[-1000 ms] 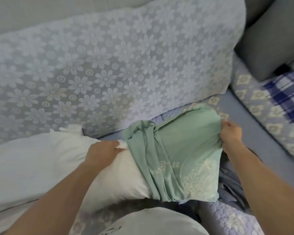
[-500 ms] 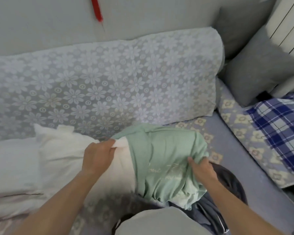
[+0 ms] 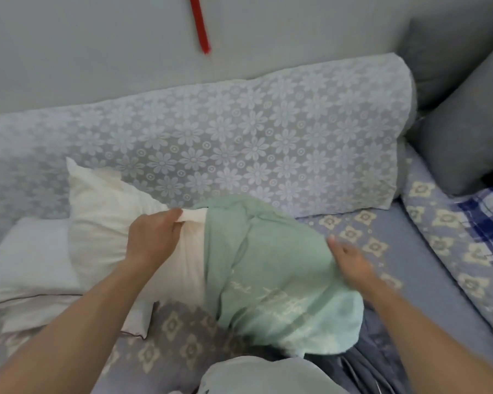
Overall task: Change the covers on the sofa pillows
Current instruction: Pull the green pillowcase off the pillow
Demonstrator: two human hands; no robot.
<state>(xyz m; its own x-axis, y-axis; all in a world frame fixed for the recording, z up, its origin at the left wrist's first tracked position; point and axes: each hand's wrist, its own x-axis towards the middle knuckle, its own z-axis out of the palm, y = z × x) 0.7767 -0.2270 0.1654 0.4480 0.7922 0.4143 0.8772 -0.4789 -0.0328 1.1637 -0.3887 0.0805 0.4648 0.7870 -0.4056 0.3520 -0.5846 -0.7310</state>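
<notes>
Left hand: the left hand point(image 3: 151, 240) pinches a fold of the white pillow point(image 3: 111, 223) at its top edge, thumb and fingers closed on the cloth right beside the rim of the green cover point(image 3: 271, 268).
Right hand: the right hand point(image 3: 350, 260) lies with fingers extended and slightly spread on the right side of the green cover; it is blurred, and no grip on the cloth is visible.
Pillow position: on the sofa seat point(image 3: 410, 268), in front of the lace-covered backrest point(image 3: 211, 143), leaning against it at its upper left corner.
Cover state: the green cover sheathes the right-hand part of the pillow; the left part is bare white.
Long axis: runs left to right across the seat, covered end toward the right.
Edges: the cover's open rim is bunched into folds across the pillow's middle; its lower right corner hangs slack over dark cloth point(image 3: 382, 362).
Open room: bare patterned seat lies to the right of the pillow, as far as the grey cushions point(image 3: 461, 137) and a blue checked cloth point(image 3: 487, 214).
Left side: a second white pillow point(image 3: 26, 268) lies flat, touching the first.
</notes>
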